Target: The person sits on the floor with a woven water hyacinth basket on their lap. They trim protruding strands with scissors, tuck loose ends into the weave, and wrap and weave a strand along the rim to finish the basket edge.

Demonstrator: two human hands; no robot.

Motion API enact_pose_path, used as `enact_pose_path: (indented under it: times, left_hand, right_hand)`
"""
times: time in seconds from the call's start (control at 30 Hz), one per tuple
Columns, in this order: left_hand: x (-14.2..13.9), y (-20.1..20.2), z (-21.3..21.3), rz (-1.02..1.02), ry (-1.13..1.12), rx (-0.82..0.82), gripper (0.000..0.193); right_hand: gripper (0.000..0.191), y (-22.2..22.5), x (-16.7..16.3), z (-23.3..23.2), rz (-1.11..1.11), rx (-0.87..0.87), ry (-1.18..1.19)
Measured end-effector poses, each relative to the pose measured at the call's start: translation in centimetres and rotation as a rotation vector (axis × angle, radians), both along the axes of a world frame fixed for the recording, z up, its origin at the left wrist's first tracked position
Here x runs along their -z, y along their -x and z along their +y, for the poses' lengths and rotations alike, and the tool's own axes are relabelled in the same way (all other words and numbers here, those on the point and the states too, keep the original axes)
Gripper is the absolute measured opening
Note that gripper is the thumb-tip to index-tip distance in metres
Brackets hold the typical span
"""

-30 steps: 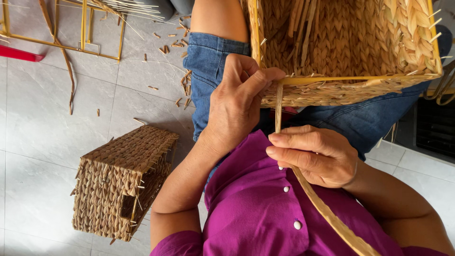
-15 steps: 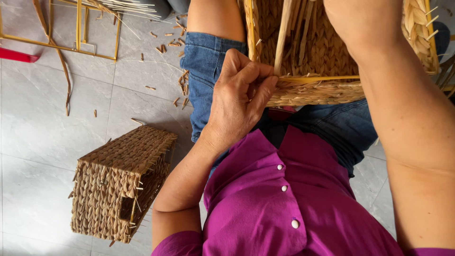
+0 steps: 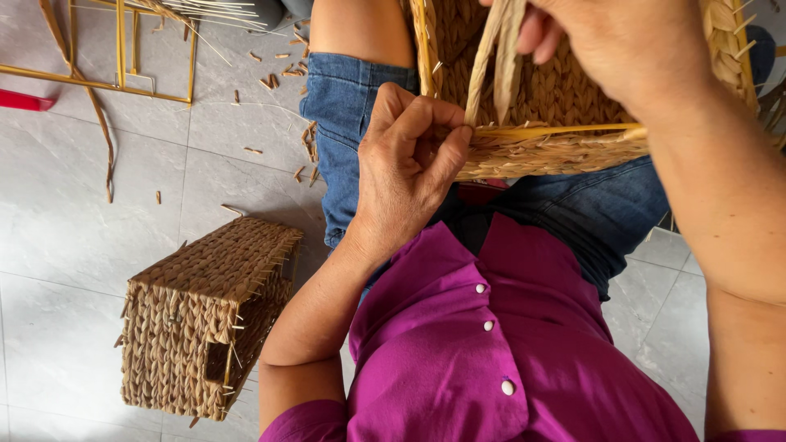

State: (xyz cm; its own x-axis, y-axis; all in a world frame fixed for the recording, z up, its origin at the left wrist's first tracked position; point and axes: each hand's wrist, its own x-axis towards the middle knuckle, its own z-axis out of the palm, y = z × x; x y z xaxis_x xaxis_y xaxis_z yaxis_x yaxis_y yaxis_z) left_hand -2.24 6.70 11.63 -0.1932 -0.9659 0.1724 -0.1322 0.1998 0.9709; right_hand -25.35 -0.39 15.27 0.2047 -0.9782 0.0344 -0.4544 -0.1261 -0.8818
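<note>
**Basket Rim Work: Both Hands Engaged on 1 Strand**

Grey marbled floor tiles form the background, littered with short fibre offcuts.

Left hand: the fingers are curled shut, thumb and forefinger pinching the rim of the woven basket where the flat pale strand meets the rim. The yellow frame rod runs along that rim, just beside the fingertips.

Right hand: the fingers are closed around the upper part of the same strand, which runs taut from the rim up into this hand. The fingertips are partly cut off by the top edge of the view.

The basket rests on the lap, over blue denim shorts, its open side facing the camera and its braided inner wall visible. A magenta button shirt fills the lower centre.

Further out, 1 finished rectangular woven basket lies on its side on the tiles, well apart from the hands, with loose fibre ends sticking out. A bare yellow wire frame stands at the upper left, with a long strip of fibre draped beside it. A red object shows at the left edge; its kind cannot be told.
</note>
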Motion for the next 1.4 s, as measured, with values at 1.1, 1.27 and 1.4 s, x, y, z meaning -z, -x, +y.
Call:
enact_pose_path:
  times: [1.1, 1.27, 1.4]
  left_hand:
    - [-0.8, -0.5, -1.5, -0.150, 0.025, 0.042, 0.011]
    - [-0.8, -0.8, -1.4, -0.111, -0.024, 0.043, 0.013]
    - [-0.8, -1.0, -1.5, -0.138, -0.007, 0.031, 0.013]
  right_hand:
    - [0.027, -1.8, -1.4, 7.7, 0.463, -0.236, 0.635]
    - [0.021, -2.5, 1.2, 8.5, 0.444, -0.179, 0.802]
    - [0.009, -1.7, -3.3, 11.9, -0.195, -0.471, 0.105]
